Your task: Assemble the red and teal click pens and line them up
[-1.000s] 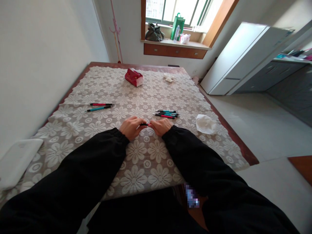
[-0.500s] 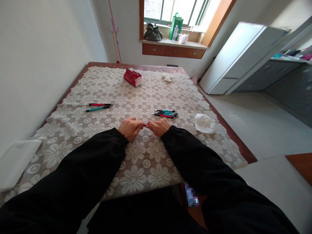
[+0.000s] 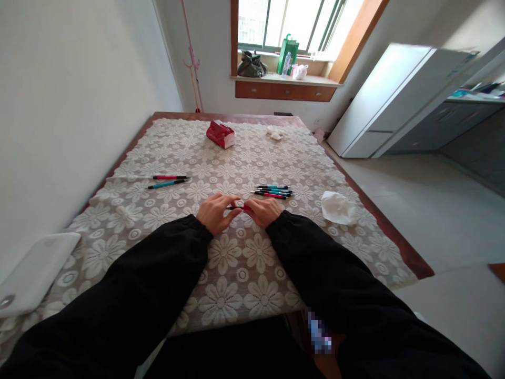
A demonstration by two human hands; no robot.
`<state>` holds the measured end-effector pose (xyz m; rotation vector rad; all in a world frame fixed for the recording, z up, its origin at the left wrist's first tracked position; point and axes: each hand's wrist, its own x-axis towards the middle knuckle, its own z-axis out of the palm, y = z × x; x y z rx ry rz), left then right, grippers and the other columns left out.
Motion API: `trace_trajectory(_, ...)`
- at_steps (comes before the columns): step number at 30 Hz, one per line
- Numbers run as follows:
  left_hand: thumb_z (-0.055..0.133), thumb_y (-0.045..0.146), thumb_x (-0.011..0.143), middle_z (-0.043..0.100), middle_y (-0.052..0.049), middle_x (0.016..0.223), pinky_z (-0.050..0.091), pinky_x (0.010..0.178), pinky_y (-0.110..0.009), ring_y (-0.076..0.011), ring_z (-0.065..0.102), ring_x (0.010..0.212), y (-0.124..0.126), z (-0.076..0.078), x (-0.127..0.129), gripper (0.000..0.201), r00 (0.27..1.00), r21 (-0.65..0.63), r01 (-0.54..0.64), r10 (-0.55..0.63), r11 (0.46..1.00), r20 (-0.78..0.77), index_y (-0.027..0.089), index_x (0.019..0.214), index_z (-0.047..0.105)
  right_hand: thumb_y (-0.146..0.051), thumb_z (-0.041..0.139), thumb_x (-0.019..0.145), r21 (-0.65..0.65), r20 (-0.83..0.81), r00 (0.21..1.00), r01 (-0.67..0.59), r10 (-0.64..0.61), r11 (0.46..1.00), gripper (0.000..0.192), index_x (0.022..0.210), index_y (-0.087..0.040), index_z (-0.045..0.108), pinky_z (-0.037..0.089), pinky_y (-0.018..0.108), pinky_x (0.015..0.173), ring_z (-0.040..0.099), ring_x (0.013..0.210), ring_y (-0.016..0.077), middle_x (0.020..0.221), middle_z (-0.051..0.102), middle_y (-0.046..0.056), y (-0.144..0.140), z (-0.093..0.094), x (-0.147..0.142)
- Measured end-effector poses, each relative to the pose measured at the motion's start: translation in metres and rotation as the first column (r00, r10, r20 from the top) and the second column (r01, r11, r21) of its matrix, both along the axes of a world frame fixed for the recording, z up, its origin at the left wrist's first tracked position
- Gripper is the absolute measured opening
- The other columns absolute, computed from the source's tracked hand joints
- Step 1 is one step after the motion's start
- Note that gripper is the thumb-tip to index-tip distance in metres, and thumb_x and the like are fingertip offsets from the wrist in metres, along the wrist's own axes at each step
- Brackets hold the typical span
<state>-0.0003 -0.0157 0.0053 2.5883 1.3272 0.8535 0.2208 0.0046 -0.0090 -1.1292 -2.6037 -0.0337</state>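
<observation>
A red and black pen (image 3: 239,208) lies between both hands, just above the flowered lace tablecloth (image 3: 236,263). My left hand (image 3: 215,211) pinches its left end and my right hand (image 3: 265,211) pinches its right end. Just beyond my right hand lies a small bunch of red and teal pens (image 3: 273,191). Two more pens (image 3: 169,180), one red and one teal, lie side by side off to the left.
A crumpled white tissue (image 3: 336,207) sits right of the hands. A red tissue pack (image 3: 221,133) and a small white wad (image 3: 274,133) lie at the far end. A white board (image 3: 33,271) rests at the near left corner. A wall runs along the left.
The hands have parted slightly and more of the pen shows between them. The view has tilted a little; the other pens have not moved.
</observation>
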Motion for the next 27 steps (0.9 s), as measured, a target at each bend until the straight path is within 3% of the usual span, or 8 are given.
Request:
trace_trajectory(3,0.065,0.034,0.092,0.073,-0.003,0.097,0.049,0.086,-0.034,-0.0209,0.063,0.093,-0.0002,0.0004,-0.0003,0.022,1.000,-0.011,0.021,-0.021,1.000,0.012,0.020,0.109,0.066,-0.038,0.048,0.103,0.004,-0.033,0.999,-0.011,0.011,1.000,0.025,0.107,-0.021,0.065,0.022,0.029,0.057,0.060,0.070,0.0145,0.098,0.073,0.003,-0.0007,0.0002,0.0003)
trace_trajectory(5,0.060,0.032,0.096,0.073,-0.003,0.094,0.048,0.086,-0.035,-0.0213,0.062,0.092,0.0001,0.0007,-0.0004,0.014,0.999,-0.015,0.025,-0.025,1.000,-0.026,0.021,0.097,0.068,-0.038,0.046,0.103,0.020,-0.057,0.998,-0.039,0.040,0.999,0.027,0.107,-0.020,0.066,0.024,0.029,0.058,0.060,0.070,0.0141,0.097,0.073,0.003,-0.0014,0.0009,0.0001)
trace_trajectory(7,0.053,0.032,0.099,0.073,-0.003,0.091,0.047,0.086,-0.037,-0.0222,0.061,0.092,0.0004,0.0012,-0.0002,0.021,0.998,-0.022,0.011,-0.013,1.000,-0.066,0.021,0.090,0.069,-0.036,0.040,0.105,0.041,-0.064,0.997,-0.050,0.053,0.998,0.031,0.103,-0.020,0.067,0.025,0.030,0.058,0.059,0.069,0.0137,0.092,0.071,0.003,-0.0020,0.0020,0.0000)
trace_trajectory(12,0.060,0.037,0.096,0.073,-0.003,0.101,0.048,0.088,-0.037,-0.0228,0.061,0.098,0.0009,0.0011,0.0010,0.021,0.999,-0.043,0.022,-0.023,0.999,-0.027,0.021,0.107,0.067,-0.033,0.038,0.106,0.053,-0.056,0.997,-0.050,0.053,0.997,0.034,0.098,-0.018,0.067,0.028,0.029,0.060,0.058,0.070,0.0137,0.090,0.068,0.005,-0.0016,0.0043,0.0000)
trace_trajectory(18,0.050,0.030,0.101,0.075,-0.003,0.095,0.048,0.085,-0.038,-0.0228,0.062,0.093,0.0020,-0.0015,0.0004,0.021,0.998,-0.075,-0.034,0.030,0.997,-0.050,0.021,0.096,0.068,-0.029,0.042,0.105,0.057,-0.080,0.993,-0.086,0.091,0.995,0.024,0.105,-0.019,0.064,0.031,0.028,0.061,0.061,0.075,0.0150,0.092,0.069,0.005,0.0009,0.0001,0.0004)
trace_trajectory(22,0.063,0.034,0.094,0.074,-0.003,0.096,0.049,0.087,-0.037,-0.0225,0.063,0.096,0.0024,-0.0020,-0.0004,0.020,1.000,-0.095,-0.021,0.022,0.995,0.012,0.022,0.110,0.066,-0.027,0.043,0.103,0.050,-0.097,0.993,-0.061,0.066,0.997,0.021,0.104,-0.019,0.063,0.030,0.028,0.059,0.061,0.074,0.0152,0.093,0.070,0.004,0.0012,-0.0016,0.0008)
trace_trajectory(27,0.056,0.032,0.098,0.074,-0.003,0.097,0.047,0.087,-0.038,-0.0230,0.062,0.096,0.0016,-0.0005,0.0002,0.016,0.998,-0.076,-0.030,0.025,0.997,-0.056,0.022,0.097,0.068,-0.031,0.042,0.104,0.086,-0.119,0.989,-0.074,0.084,0.994,0.025,0.111,-0.020,0.064,0.031,0.028,0.060,0.060,0.073,0.0147,0.092,0.069,0.004,-0.0002,0.0000,0.0008)
